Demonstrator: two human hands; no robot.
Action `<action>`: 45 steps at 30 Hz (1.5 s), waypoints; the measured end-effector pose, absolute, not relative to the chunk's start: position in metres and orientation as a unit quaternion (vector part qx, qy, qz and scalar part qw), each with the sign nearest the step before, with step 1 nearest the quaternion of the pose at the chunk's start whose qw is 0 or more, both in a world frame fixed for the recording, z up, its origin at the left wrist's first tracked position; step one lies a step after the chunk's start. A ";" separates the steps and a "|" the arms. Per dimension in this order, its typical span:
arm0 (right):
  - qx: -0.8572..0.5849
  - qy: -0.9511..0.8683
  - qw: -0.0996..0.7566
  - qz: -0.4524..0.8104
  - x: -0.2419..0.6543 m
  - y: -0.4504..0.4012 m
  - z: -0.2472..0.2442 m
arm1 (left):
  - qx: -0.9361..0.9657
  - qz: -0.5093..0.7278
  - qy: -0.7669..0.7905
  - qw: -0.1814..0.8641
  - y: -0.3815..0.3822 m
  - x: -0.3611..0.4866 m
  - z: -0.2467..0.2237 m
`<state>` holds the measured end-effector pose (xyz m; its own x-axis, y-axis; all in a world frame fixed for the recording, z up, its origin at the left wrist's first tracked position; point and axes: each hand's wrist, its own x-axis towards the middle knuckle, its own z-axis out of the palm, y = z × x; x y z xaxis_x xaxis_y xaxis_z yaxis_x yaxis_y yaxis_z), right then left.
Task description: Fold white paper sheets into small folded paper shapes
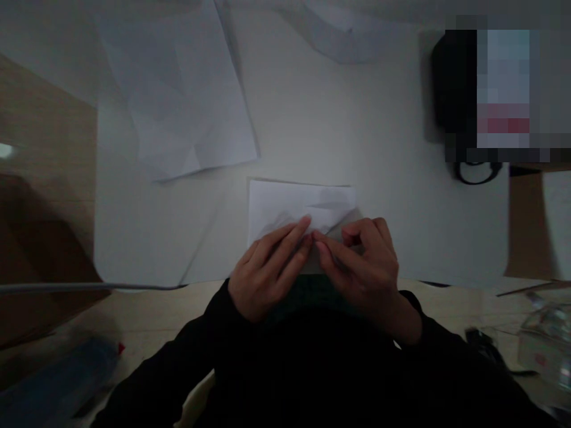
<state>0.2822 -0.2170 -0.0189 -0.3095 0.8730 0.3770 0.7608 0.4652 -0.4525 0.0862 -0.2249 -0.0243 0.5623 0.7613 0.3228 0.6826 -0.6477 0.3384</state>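
Note:
A folded sheet of white paper [298,208] lies on a large white mat [383,148], with a diagonal crease or flap showing near its middle. My left hand [267,267] presses on the near part of the sheet, its fingertips meeting those of my right hand [361,264] at the centre. Both hands grip the paper's near folded edge, and they hide the lower part of the sheet. Black sleeves cover both my forearms.
A creased white paper sheet [182,95] lies on the mat's far left. A black object [452,77] with a cable loop stands far right. A crumpled clear plastic bag [546,339] rests on the wooden desk [446,297]. A dark bottle with a red tip [57,368] lies lower left.

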 end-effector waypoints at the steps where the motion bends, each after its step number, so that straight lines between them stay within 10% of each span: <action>1: -0.520 -0.797 0.290 0.094 0.282 -0.217 -0.019 | 0.874 0.231 0.416 0.098 -0.225 0.087 -0.025; 14: -0.605 -0.751 0.262 0.005 0.304 -0.195 -0.017 | 0.879 0.218 0.415 0.089 -0.219 0.076 -0.022; 35: -0.311 -0.911 0.271 0.026 0.268 -0.215 -0.015 | 0.877 0.198 0.426 0.104 -0.216 0.073 -0.021; 45: -0.446 -0.854 0.246 0.102 0.284 -0.209 -0.013 | 0.876 0.187 0.429 0.117 -0.216 0.071 -0.021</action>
<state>0.2842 -0.2089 -0.0125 -0.4806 0.8131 0.3284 0.7124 0.5804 -0.3944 0.0707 -0.2163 -0.0211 0.5622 0.7950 0.2279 0.7076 -0.6050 0.3650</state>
